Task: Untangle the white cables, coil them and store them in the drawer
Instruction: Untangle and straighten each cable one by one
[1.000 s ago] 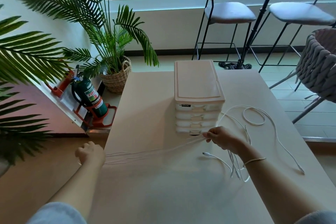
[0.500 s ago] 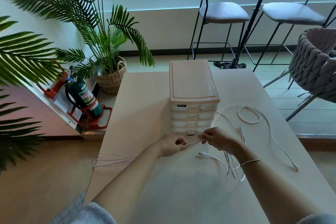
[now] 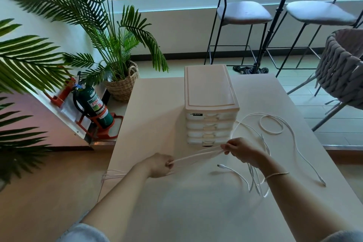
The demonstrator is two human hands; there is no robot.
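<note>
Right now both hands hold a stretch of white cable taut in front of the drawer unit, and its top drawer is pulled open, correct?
Not quite. Both hands, left and right, do hold the cable before the drawer unit, but the head view shows every drawer closed.

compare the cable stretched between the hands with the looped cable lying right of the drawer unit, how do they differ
The stretched cable is pulled taut in near-straight strands; the looped cable lies slack in curves. The first is pinched by the left hand and right hand; the second rests untouched on the table. Both are white.
</note>
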